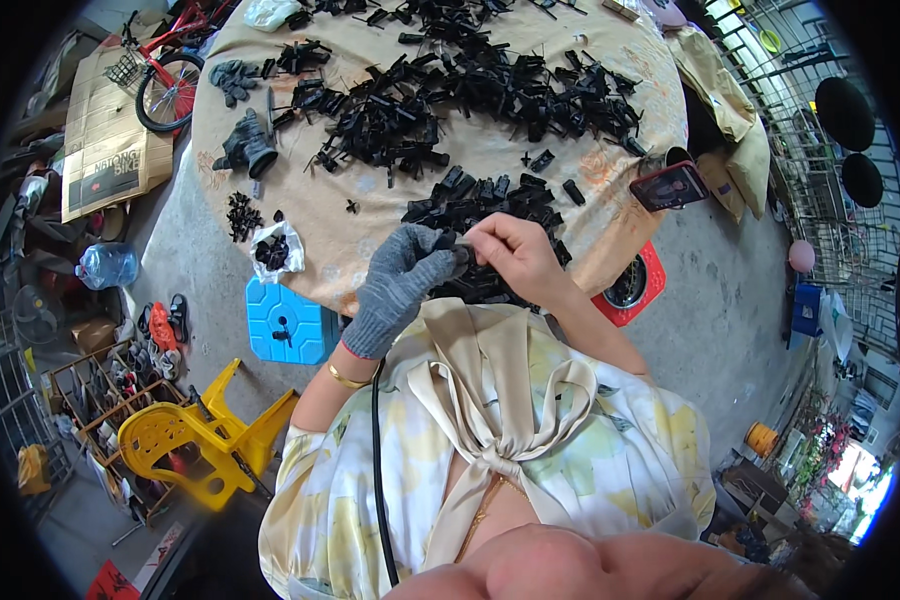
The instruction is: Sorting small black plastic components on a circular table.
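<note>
My left hand (402,282) wears a grey knitted glove, its fingers closed in a pinch. My bare right hand (518,256) meets it fingertip to fingertip, also pinching. Whatever small part sits between them is mostly hidden by the fingers; only a dark bit shows. Right behind and under both hands lies a heap of black plastic parts (490,200), reaching to the near edge of the table. A larger, looser pile of similar black parts with thin prongs (390,115) spreads over the far half of the cloth-covered table (320,225).
A white bag with small black pieces (276,252) and dark gloves (248,146) lie on the left. A phone (668,186) leans at the right edge. Around the table stand a blue stool (288,345), a red stool (652,280) and a yellow chair (185,440).
</note>
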`<state>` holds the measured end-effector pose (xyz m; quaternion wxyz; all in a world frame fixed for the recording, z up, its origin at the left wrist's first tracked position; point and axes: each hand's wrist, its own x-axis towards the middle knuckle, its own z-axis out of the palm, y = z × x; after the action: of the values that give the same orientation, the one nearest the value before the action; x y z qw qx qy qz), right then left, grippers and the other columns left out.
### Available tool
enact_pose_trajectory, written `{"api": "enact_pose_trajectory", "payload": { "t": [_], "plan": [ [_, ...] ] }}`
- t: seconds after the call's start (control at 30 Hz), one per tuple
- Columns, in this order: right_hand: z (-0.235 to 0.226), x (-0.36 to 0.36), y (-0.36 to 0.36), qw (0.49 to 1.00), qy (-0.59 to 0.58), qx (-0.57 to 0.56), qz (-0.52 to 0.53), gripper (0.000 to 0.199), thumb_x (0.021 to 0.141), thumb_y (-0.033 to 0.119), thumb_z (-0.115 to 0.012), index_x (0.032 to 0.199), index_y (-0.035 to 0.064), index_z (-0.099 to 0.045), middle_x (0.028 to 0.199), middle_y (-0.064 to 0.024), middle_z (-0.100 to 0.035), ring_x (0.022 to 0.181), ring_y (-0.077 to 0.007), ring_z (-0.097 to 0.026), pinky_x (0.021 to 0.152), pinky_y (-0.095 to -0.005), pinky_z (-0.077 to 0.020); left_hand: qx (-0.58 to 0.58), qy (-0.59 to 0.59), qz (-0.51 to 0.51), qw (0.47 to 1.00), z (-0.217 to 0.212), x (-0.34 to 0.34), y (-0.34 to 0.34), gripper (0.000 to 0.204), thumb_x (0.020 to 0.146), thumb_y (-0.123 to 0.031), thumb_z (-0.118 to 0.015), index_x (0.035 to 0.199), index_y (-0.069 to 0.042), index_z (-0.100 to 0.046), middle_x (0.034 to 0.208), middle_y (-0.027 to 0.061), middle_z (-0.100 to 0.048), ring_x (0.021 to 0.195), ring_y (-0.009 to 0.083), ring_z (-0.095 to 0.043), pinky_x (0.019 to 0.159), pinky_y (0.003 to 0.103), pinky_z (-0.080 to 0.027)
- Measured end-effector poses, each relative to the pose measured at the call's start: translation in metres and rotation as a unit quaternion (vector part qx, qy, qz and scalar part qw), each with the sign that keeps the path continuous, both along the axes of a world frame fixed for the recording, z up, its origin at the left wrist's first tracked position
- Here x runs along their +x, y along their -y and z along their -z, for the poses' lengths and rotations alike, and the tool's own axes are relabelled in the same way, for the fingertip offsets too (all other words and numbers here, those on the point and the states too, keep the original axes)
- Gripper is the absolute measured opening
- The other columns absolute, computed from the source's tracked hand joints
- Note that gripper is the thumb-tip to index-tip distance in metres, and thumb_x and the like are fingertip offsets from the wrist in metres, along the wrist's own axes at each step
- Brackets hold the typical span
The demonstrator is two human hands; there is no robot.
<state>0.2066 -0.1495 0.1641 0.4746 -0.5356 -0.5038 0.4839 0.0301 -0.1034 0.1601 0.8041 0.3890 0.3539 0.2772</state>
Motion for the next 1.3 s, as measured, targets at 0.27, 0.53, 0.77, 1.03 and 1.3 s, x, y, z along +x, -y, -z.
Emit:
{"api": "enact_pose_trajectory", "payload": {
  "t": [0.27,0.53,0.77,1.03,1.3],
  "plan": [
    [-0.008,-0.011,-0.001,0.998,0.037,-0.049,-0.023,0.014,0.085,0.010,-0.053,0.080,-0.0018,-0.058,0.058,-0.0050,-0.055,0.051,-0.0092,-0.052,0.050,-0.0237,-0.0420,0.093,-0.032,-0.041,0.994,0.001,0.002,0.008,0.032,0.079,0.000,-0.061,0.110,0.001,-0.051,0.103,0.0066,-0.056,0.093,0.0100,-0.052,0.080,0.023,-0.046],
    [0.016,-0.018,-0.010,0.989,-0.067,-0.125,-0.049,0.016,0.083,0.010,-0.054,0.075,-0.0022,-0.059,0.057,-0.0020,-0.055,0.050,-0.0059,-0.048,0.048,-0.0219,-0.0397,0.380,-0.166,-0.067,0.908,0.021,-0.005,0.009,0.029,0.073,0.003,-0.065,0.100,-0.001,-0.056,0.095,0.0099,-0.060,0.088,0.0184,-0.058,0.078,0.027,-0.047],
    [0.045,0.008,-0.053,0.970,0.005,-0.163,-0.178,0.019,0.080,0.019,-0.059,0.081,0.0008,-0.063,0.061,0.0003,-0.057,0.057,-0.0053,-0.051,0.053,-0.0211,-0.0422,0.496,-0.237,-0.042,0.834,0.038,-0.006,-0.007,0.028,0.076,-0.001,-0.065,0.102,0.000,-0.056,0.098,0.0099,-0.060,0.088,0.0141,-0.057,0.079,0.028,-0.047],
    [0.118,0.019,-0.130,0.851,0.525,-0.009,-0.006,0.025,0.067,0.024,-0.063,0.081,0.0030,-0.062,0.078,-0.0197,-0.062,0.077,-0.0338,-0.060,0.067,-0.0414,-0.0478,0.350,-0.254,0.061,0.900,0.071,-0.004,-0.006,0.042,0.077,-0.003,-0.063,0.117,-0.001,-0.048,0.113,0.0109,-0.055,0.102,0.0147,-0.052,0.087,0.027,-0.042],
    [0.099,0.027,-0.133,0.835,0.546,-0.018,-0.057,0.028,0.064,0.025,-0.062,0.078,0.0015,-0.061,0.073,-0.0181,-0.061,0.074,-0.0325,-0.061,0.066,-0.0415,-0.0484,0.120,-0.107,-0.078,0.984,0.063,-0.012,-0.010,0.040,0.081,-0.008,-0.061,0.118,-0.001,-0.047,0.111,0.0095,-0.054,0.101,0.0130,-0.050,0.088,0.026,-0.041]
  ]
}}
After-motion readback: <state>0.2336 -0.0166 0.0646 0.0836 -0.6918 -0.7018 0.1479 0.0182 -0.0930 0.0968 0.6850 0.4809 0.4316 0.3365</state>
